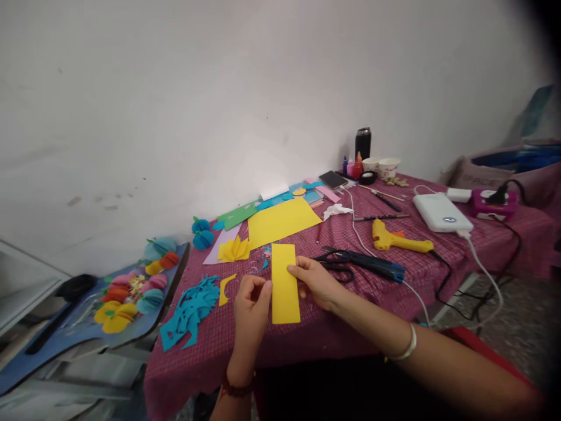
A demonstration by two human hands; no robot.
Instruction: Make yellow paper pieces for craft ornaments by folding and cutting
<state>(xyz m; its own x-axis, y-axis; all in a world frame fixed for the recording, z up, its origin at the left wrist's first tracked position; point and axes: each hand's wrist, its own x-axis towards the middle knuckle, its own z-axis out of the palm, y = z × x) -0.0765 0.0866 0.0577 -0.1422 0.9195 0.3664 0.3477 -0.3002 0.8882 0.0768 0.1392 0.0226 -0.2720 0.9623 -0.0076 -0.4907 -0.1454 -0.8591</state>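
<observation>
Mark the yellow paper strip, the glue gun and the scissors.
yellow paper strip [284, 292], head view, middle of the strip.
glue gun [397, 240], head view, yellow body.
scissors [337, 257], head view, black handles.

A: What do the two hands hold?

B: A yellow paper strip, upright above the worktop. The left hand pinches its left edge; the right hand grips its right edge, fingers on the face.

A: And nearby?

B: Black scissors just beside the right hand; a yellow glue gun beyond them; a yellow sheet behind the strip; blue paper cuttings left of the left hand; a white power bank far right.
</observation>
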